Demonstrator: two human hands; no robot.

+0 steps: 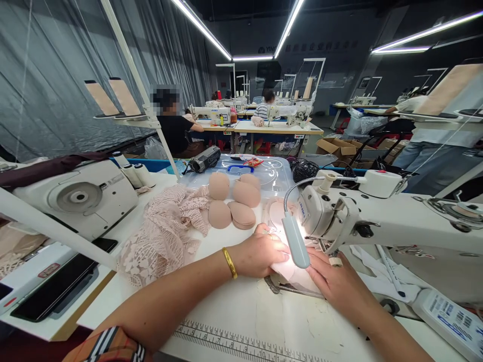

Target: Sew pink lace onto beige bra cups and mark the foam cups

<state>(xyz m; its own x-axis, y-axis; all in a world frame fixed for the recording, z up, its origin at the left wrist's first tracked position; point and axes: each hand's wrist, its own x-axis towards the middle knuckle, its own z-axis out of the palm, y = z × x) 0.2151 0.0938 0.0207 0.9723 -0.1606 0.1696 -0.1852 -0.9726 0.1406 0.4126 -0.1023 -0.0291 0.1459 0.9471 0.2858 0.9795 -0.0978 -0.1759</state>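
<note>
Under the sewing machine (pixel 385 213) lies a piece of pale pink fabric (pixel 286 271), brightly lit by a small gooseneck lamp (pixel 296 241). My left hand (pixel 260 251), with a gold bangle at its wrist, is closed with curled fingers on the fabric's left side. Fingers stretched out flat, my right hand (pixel 332 274) rests on the right side of the fabric, close to the needle area. The lamp head hides part of the fabric between my hands. Several beige bra cups (pixel 219 215) lie beyond my left hand, beside a heap of pink lace (pixel 162 226).
A clear plastic box lid (pixel 273 176) lies behind the cups. Along the front edge runs a printed ruler (pixel 234 347). A marker pen (pixel 390 271) and a white bottle (pixel 449 317) are at right. Thread cones (pixel 124 95) stand at left; co-workers sit farther back.
</note>
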